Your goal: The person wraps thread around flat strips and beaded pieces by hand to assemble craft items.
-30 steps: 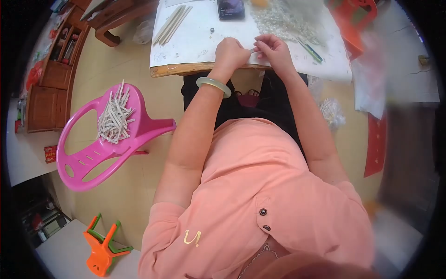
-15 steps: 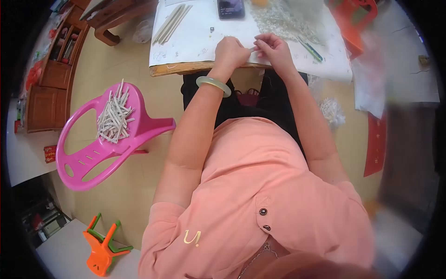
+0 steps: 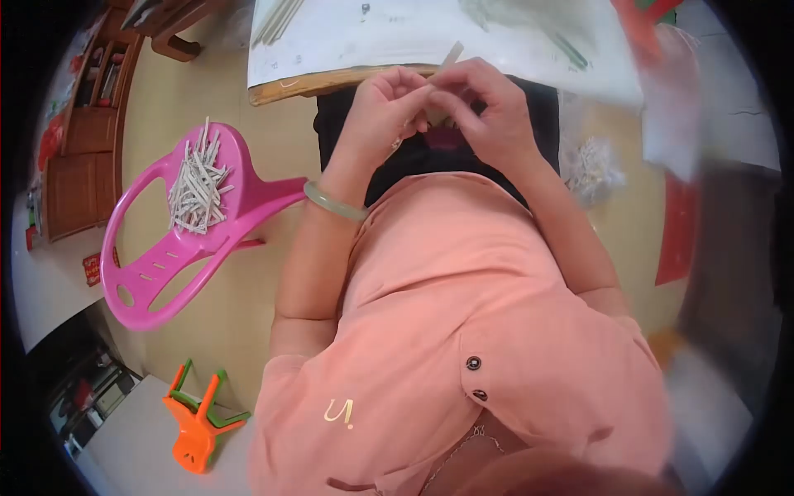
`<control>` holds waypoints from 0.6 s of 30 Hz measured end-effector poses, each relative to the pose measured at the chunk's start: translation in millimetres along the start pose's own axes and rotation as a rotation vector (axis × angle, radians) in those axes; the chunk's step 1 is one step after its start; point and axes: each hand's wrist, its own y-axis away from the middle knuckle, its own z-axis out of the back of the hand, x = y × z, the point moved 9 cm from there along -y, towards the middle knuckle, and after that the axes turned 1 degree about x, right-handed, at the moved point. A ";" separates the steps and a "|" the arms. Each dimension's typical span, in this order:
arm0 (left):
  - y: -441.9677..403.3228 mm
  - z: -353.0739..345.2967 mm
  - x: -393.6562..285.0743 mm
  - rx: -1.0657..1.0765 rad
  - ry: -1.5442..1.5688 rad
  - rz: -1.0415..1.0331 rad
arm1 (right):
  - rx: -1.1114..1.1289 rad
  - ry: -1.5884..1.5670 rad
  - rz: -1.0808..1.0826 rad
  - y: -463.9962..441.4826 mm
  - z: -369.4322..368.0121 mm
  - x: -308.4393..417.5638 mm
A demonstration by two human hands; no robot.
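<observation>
My left hand (image 3: pixel 387 109), with a pale bangle (image 3: pixel 334 201) on its wrist, is closed with its fingertips pinched together just off the table's front edge. Meeting it there, my right hand (image 3: pixel 490 106) is closed too, thumb against the fingers. A thin pale strip (image 3: pixel 452 54) sticks up from between the joined fingertips; its lower part is hidden by the fingers. Both hands hover over my lap, in front of the white-covered table (image 3: pixel 347 45). Long pale strips (image 3: pixel 279 18) lie at the table's left side.
To the left, a pink plastic chair (image 3: pixel 236 178) bears a heap of short printed strips (image 3: pixel 198 186). A clear bag of pale bits (image 3: pixel 592 169) is on the floor at right. A green pen-like tool (image 3: pixel 569 50) lies on the table. A small orange chair (image 3: pixel 194 430) stands lower left.
Both hands have moved back from the table's edge toward my body, fingertips now together. The strip between them now points upward. The view has shifted, so less of the tabletop shows.
</observation>
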 end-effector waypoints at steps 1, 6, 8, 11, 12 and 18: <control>2.9 -2.1 1.4 -0.006 0.015 -0.028 | 0.031 0.118 0.069 0.0 -2.6 7.7; 7.5 -7.5 7.0 0.001 0.054 -0.095 | 0.053 0.235 0.146 -0.1 -5.9 15.3; 8.3 -7.4 10.1 -0.013 0.040 -0.085 | 0.055 0.146 0.012 1.4 -6.3 1.7; 11.9 -15.7 -2.4 -0.070 -0.058 -0.145 | 0.020 0.054 0.006 2.3 -4.7 18.7; 14.1 -17.3 -9.0 -0.121 -0.140 -0.203 | -0.009 0.046 0.121 2.5 -3.6 43.9; 7.8 8.8 -5.9 -0.230 -0.033 -0.249 | 0.098 -0.523 -0.034 -27.8 2.0 40.7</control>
